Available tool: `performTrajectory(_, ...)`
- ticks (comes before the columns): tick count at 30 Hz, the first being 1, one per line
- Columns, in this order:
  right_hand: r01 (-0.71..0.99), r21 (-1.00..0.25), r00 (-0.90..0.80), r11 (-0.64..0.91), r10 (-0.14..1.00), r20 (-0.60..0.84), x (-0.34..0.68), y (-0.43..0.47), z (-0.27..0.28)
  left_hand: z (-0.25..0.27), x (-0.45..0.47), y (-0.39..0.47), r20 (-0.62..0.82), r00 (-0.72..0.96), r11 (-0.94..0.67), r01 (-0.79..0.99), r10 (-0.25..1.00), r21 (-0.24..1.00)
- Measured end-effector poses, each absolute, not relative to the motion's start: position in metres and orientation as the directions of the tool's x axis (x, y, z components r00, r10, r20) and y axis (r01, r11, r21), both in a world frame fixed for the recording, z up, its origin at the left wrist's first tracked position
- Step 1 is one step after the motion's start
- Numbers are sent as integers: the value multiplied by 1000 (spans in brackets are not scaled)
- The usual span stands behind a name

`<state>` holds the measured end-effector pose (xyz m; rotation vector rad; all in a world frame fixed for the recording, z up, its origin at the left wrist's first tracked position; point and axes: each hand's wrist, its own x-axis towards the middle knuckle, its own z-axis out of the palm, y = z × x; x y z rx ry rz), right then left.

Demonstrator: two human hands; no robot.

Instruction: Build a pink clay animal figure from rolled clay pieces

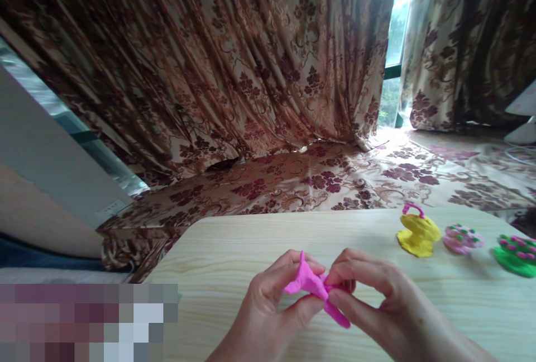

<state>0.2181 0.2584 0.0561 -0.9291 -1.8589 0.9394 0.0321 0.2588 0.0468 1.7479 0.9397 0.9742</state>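
Note:
Between my two hands, above the pale wooden table (234,239), is a bright pink modelling clay piece (309,281). It has a pointed tip at the top, a flared left side and a rounded strip hanging at the lower right. My left hand (278,295) is closed on its left part, thumb below and fingers behind. With thumb and fingertips, my right hand (368,289) pinches the right part of the same clay. The fingertips hide some of its middle and right end.
At the table's right stand a yellow clay model (419,233) with a pink loop, a pink clay model (463,239) with green dots, and a green clay model (517,256) with pink dots. Beyond are a flower-patterned ledge cover (322,180), curtains (251,60) and a white lamp (523,105).

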Motion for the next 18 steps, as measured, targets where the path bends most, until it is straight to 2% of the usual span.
performTrajectory(9,248,-872,-382,423,869,313,229,257,52,49,31,260,164,388,-235,143,907,961)
performTrajectory(18,229,-907,-364,354,895,258,219,257,56,50,34,261,256,402,-350,181,879,919)
